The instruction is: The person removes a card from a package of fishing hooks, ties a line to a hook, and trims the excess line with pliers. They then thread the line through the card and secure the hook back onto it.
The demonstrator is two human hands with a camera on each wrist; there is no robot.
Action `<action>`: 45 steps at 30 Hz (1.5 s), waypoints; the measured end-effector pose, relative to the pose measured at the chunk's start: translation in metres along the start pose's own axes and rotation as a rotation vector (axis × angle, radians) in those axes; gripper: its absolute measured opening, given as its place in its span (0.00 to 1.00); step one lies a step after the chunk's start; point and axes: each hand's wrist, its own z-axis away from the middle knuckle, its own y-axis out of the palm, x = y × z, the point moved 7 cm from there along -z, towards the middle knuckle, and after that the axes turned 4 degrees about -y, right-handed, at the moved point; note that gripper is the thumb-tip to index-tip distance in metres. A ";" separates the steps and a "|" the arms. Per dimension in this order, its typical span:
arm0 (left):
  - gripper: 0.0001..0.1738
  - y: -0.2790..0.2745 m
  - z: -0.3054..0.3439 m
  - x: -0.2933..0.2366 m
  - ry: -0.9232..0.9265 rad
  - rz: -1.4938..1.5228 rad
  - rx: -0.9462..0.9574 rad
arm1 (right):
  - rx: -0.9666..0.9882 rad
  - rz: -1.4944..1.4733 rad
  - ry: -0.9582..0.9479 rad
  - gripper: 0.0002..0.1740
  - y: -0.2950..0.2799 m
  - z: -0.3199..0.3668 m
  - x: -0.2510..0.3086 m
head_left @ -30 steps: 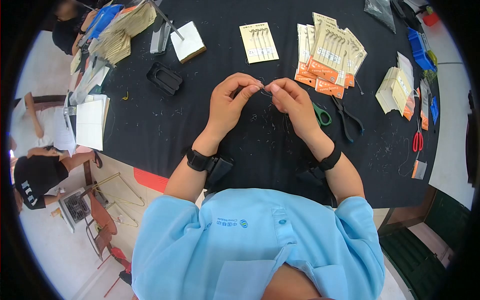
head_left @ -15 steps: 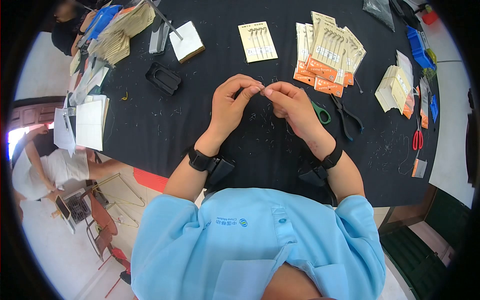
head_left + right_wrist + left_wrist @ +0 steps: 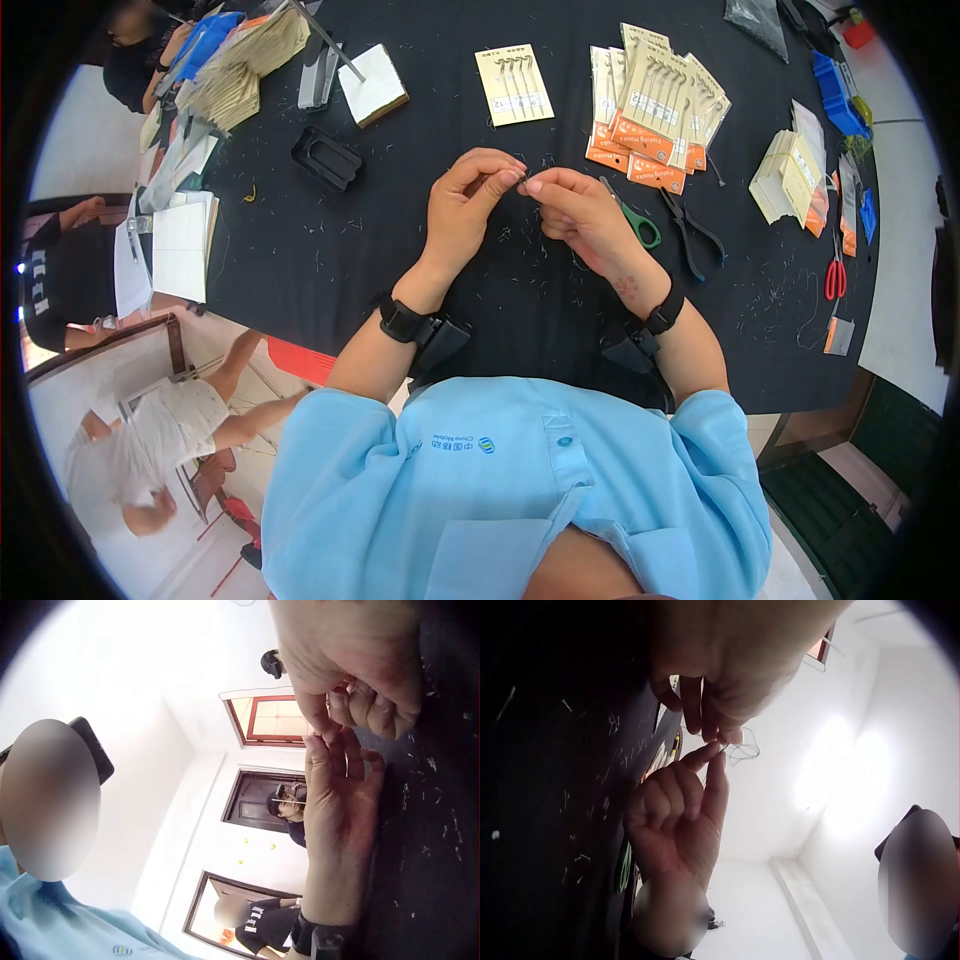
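Over the dark cloth, my left hand (image 3: pixel 462 205) and right hand (image 3: pixel 590 217) meet fingertip to fingertip. The left thumb and index finger pinch a tiny dark fishing hook (image 3: pixel 522 177), mostly hidden by the fingertips. A thin fishing line (image 3: pixel 758 750) loops out beside the fingertips in the left wrist view. My right thumb and index finger pinch at this same spot, on the line; their other fingers are curled in. Ahead of the hands lies a cream card (image 3: pixel 515 86) with several hooks on it.
Packs of fishing hooks (image 3: pixel 650 110) lie beyond the right hand. Green-handled scissors (image 3: pixel 641 228) and dark pliers (image 3: pixel 692 232) are beside it. A black tray (image 3: pixel 327 158) and a white block (image 3: pixel 374 84) stand to the left. Line snippets litter the cloth; red scissors (image 3: pixel 835 280) lie far right.
The fingertips have drawn slightly closer together, with the right hand shifting a little left and its wrist turning. In the background at the left, people have moved.
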 end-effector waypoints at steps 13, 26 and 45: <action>0.06 -0.001 0.001 0.002 -0.012 -0.023 -0.021 | -0.038 0.017 -0.024 0.07 -0.004 -0.002 -0.002; 0.05 -0.001 0.000 0.010 -0.104 -0.040 0.006 | -0.049 -0.021 0.009 0.06 -0.007 -0.003 -0.003; 0.05 0.000 0.000 0.009 -0.082 -0.055 0.016 | -0.034 -0.008 0.020 0.06 -0.006 -0.005 -0.004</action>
